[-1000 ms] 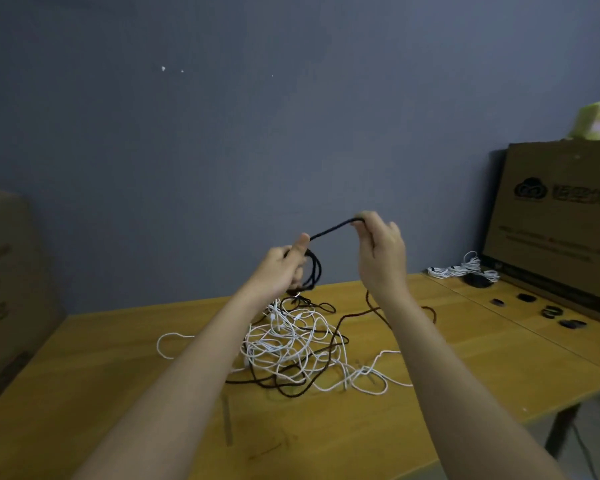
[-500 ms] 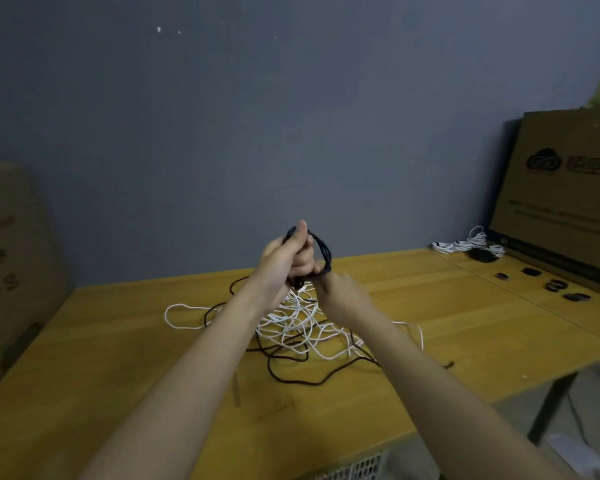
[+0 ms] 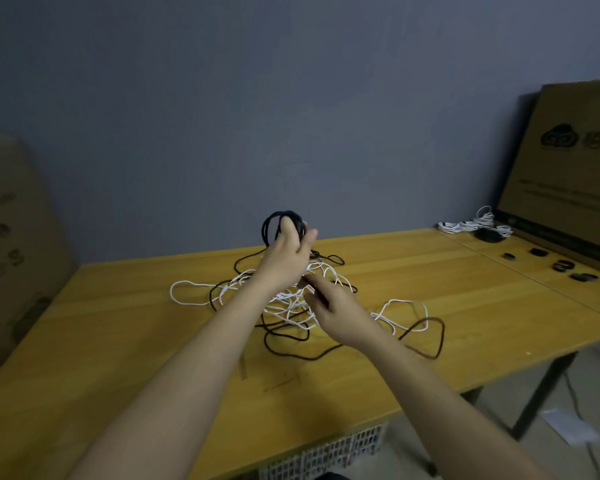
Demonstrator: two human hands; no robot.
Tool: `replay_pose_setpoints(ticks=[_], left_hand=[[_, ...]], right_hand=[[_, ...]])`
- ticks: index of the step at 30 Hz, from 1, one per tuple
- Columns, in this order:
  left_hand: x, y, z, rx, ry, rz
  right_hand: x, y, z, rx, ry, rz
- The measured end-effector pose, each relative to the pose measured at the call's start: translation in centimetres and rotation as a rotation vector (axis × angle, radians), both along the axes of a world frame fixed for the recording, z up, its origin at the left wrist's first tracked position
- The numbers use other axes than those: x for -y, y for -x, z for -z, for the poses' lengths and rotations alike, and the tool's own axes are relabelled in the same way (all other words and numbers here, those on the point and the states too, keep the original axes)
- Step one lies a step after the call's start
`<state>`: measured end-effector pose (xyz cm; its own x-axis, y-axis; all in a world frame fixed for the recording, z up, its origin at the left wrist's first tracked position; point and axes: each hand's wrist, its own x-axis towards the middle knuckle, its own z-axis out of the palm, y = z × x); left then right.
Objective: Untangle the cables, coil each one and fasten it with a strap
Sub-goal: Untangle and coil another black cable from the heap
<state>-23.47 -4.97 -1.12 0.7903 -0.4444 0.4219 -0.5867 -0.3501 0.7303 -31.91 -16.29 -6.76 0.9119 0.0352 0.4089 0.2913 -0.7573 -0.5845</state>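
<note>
Starting at the left of the frame, I note a cardboard box (image 3: 11,244) standing beside the wooden table (image 3: 125,341). At centre frame my left hand (image 3: 286,258) is raised above the table, fingers curled round a small coil of black cable (image 3: 282,226) whose loops stand above the knuckles. Below it lies the tangle of white cable (image 3: 291,299), with the loose run of the black one threading through it and trailing lower right. My right hand (image 3: 333,310) sits low over that tangle; its fingers appear bent toward a strand, but I cannot tell whether they pinch anything. I judge the step to be coiling the black cable, part done. The next move calls for freeing more black slack from the white loops and feeding it up. At right, straps (image 3: 565,268) lie beside a bundled white cable (image 3: 475,226).
</note>
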Motion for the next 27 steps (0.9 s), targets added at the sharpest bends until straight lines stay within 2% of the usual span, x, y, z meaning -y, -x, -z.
replay_pose_setpoints(ticks=[4,6,9,11,14,18,20,23,25,27], left_hand=[[-1.0,0.5,0.2,-0.028,-0.348,0.005],[-1.4,1.0,0.1,-0.028,-0.431,0.032],[-2.0,1.9,0.1,-0.157,-0.315,0.178],[-2.1,2.1,-0.2,-0.165,-0.290,0.244],[-2.3,1.9,-0.2,-0.147,-0.180,0.232],[-2.6,1.6,0.2,-0.303,0.018,0.295],[-2.1,2.1,0.3,-0.403,0.122,0.367],[-1.2,3.3,-0.1,-0.560,0.282,0.397],[-0.7,3.8,-0.4,-0.638,0.315,0.415],[-0.4,3.8,-0.4,-0.624,0.260,0.412]], right_hand=[[1.5,0.3,-1.6,0.296,0.127,0.033],[2.6,0.2,-2.2,0.292,0.097,0.070],[3.7,0.2,-2.8,0.101,-0.027,0.153],[3.6,0.3,-2.7,0.006,-0.089,0.082],[3.3,0.8,-2.1,-0.096,-0.273,-0.047],[3.4,1.5,-1.8,0.025,-0.478,0.022],[3.1,1.6,-2.5,0.061,-0.581,-0.033],[2.3,1.4,-3.4,0.014,-0.484,-0.071],[1.9,1.3,-3.8,-0.033,-0.483,-0.083],[2.2,1.4,-3.7,-0.079,-0.585,-0.115]])
